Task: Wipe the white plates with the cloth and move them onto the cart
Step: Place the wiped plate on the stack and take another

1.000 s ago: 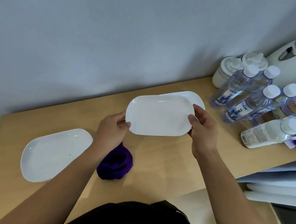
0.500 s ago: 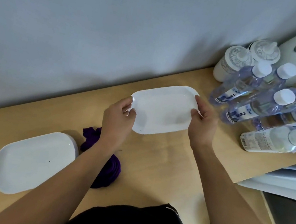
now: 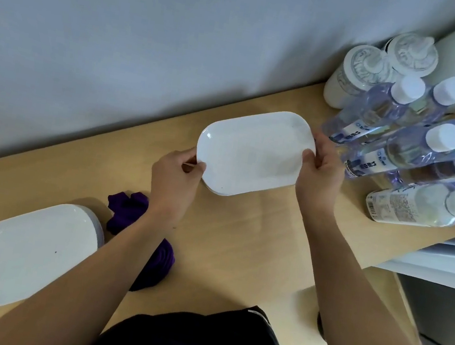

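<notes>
The left hand [image 3: 175, 176] and right hand [image 3: 319, 175] pinch the short ends of the white plate [image 3: 250, 152], thumbs on its rim, at the far middle of the table [image 3: 238, 248]. It looks stiff, smooth and breakable; gripping both ends seems safest.

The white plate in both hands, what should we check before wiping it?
1. Left hand holds one end of the plate: ok.
2. Right hand holds the other end: ok.
3. Cloth in a hand: not ok, it lies on the table.
4. Room from the water bottles: not ok, the right hand is very near them.
5. Cart ready: cannot tell, it is not plainly in view.
</notes>
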The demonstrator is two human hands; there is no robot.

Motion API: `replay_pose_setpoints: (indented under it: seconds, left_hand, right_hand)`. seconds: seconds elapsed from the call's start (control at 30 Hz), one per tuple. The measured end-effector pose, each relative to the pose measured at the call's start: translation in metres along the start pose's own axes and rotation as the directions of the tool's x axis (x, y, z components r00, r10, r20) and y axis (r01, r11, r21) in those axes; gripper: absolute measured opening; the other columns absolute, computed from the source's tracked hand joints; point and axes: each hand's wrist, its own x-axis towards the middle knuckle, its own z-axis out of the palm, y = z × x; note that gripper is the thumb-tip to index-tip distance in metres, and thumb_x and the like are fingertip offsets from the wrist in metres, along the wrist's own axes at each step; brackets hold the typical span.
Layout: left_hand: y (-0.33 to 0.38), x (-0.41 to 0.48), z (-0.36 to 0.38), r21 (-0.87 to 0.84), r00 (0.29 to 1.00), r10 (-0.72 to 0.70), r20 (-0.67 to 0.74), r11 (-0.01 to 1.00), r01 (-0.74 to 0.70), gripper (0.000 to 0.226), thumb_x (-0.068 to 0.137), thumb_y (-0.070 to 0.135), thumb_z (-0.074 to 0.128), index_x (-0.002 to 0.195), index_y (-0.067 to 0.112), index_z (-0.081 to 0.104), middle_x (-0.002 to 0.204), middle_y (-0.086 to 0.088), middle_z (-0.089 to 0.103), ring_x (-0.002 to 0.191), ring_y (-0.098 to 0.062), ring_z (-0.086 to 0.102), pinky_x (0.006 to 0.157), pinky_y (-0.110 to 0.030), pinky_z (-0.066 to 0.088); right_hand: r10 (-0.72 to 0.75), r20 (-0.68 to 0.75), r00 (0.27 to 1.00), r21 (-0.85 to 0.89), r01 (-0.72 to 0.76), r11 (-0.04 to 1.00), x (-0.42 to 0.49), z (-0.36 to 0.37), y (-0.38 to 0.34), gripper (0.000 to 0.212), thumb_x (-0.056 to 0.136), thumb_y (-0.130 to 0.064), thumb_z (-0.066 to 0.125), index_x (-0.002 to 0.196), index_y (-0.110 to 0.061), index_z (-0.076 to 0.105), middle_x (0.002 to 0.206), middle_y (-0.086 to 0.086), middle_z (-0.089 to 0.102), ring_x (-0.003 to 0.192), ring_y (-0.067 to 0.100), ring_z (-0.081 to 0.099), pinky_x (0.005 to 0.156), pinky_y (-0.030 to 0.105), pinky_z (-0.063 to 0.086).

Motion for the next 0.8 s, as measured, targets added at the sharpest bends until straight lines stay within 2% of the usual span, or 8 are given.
replay_pose_setpoints:
  seconds: [0.07, 0.13, 0.27, 0.4, 0.5, 0.63, 0.73, 0.8]
  left_hand:
    - [0.002, -0.002, 0.002, 0.041, 1.000, 0.013, -0.002, 0.999, -0.013, 0.030, 0.089, 0.011, 0.064, 0.115, 0.024, 0.072, 0.093, 0.005, 0.072, 0.084, -0.009, 0.065, 0.078, -0.019, 0.051]
    - [0.004, -0.003, 0.003, 0.106, 0.998, 0.062, -0.003, 0.992, -0.061, 0.026, 0.089, 0.009, 0.063, 0.111, 0.019, 0.073, 0.088, 0.003, 0.070, 0.077, -0.010, 0.063, 0.070, -0.013, 0.046]
    - [0.001, -0.002, 0.004, 0.227, 0.995, 0.100, -0.024, 0.969, -0.092, 0.026, 0.090, 0.017, 0.066, 0.115, 0.015, 0.072, 0.103, -0.002, 0.059, 0.073, -0.014, 0.060, 0.075, -0.028, 0.052]
    - [-0.009, -0.003, 0.005, 0.191, 0.997, 0.071, -0.004, 0.979, -0.069, 0.036, 0.092, 0.021, 0.065, 0.127, 0.014, 0.064, 0.123, 0.001, 0.052, 0.076, -0.005, 0.061, 0.084, -0.027, 0.054]
    - [-0.012, -0.001, 0.008, 0.140, 0.998, 0.055, 0.013, 0.989, -0.056, 0.039, 0.094, 0.020, 0.062, 0.133, 0.015, 0.061, 0.121, 0.001, 0.062, 0.088, -0.006, 0.062, 0.083, -0.018, 0.049]
    - [-0.011, -0.003, 0.008, 0.088, 1.000, 0.024, 0.017, 0.996, -0.026, 0.040, 0.095, 0.022, 0.064, 0.134, 0.017, 0.058, 0.100, 0.008, 0.064, 0.088, -0.010, 0.062, 0.078, -0.018, 0.042]
    - [-0.012, -0.001, 0.007, 0.129, 0.999, 0.048, 0.009, 0.990, -0.049, 0.042, 0.094, 0.024, 0.065, 0.134, 0.016, 0.059, 0.095, 0.008, 0.064, 0.076, -0.003, 0.058, 0.069, -0.012, 0.040]
    - [-0.011, -0.001, 0.003, 0.149, 0.998, 0.046, 0.036, 0.987, -0.051, 0.046, 0.092, 0.029, 0.066, 0.136, 0.017, 0.057, 0.101, 0.004, 0.067, 0.077, -0.003, 0.059, 0.070, -0.014, 0.043]
  right_hand:
    - [0.021, -0.010, 1.000, -0.048, -0.021, 0.999, 0.003, 0.002, 0.005, 0.046, 0.095, -0.005, 0.045, 0.136, -0.025, 0.056, 0.128, -0.010, 0.062, 0.114, 0.003, 0.054, 0.098, 0.019, 0.041]
    - [0.024, -0.012, 1.000, -0.076, -0.025, 0.997, 0.004, 0.004, 0.012, 0.047, 0.095, -0.004, 0.045, 0.136, -0.023, 0.055, 0.127, -0.007, 0.062, 0.115, 0.008, 0.054, 0.098, 0.020, 0.040]
    - [0.044, -0.003, 0.999, -0.094, -0.044, 0.995, 0.006, 0.009, 0.022, 0.047, 0.096, -0.004, 0.045, 0.136, -0.024, 0.055, 0.134, -0.007, 0.059, 0.124, 0.009, 0.050, 0.099, 0.017, 0.036]
    - [0.008, 0.021, 1.000, -0.115, -0.005, 0.993, 0.009, 0.014, 0.024, 0.047, 0.097, -0.003, 0.043, 0.138, -0.023, 0.054, 0.130, -0.008, 0.059, 0.108, -0.006, 0.046, 0.087, 0.001, 0.032]
    - [0.005, 0.025, 1.000, -0.114, -0.002, 0.993, 0.009, 0.020, 0.029, 0.045, 0.099, -0.006, 0.041, 0.140, -0.023, 0.051, 0.135, -0.009, 0.055, 0.110, -0.010, 0.041, 0.085, -0.008, 0.026]
    - [-0.025, 0.036, 0.999, -0.113, 0.029, 0.993, 0.010, 0.019, 0.036, 0.043, 0.101, -0.012, 0.043, 0.142, -0.024, 0.048, 0.141, -0.010, 0.052, 0.121, -0.006, 0.042, 0.096, -0.001, 0.029]
    - [-0.024, 0.065, 0.998, -0.124, 0.032, 0.992, 0.013, 0.015, 0.036, 0.043, 0.101, -0.016, 0.046, 0.142, -0.026, 0.048, 0.141, -0.009, 0.052, 0.126, 0.003, 0.046, 0.107, 0.020, 0.037]
    - [-0.026, 0.074, 0.997, -0.141, 0.036, 0.989, 0.013, 0.014, 0.033, 0.045, 0.099, -0.019, 0.048, 0.143, -0.027, 0.046, 0.141, -0.007, 0.053, 0.127, 0.009, 0.047, 0.108, 0.029, 0.039]
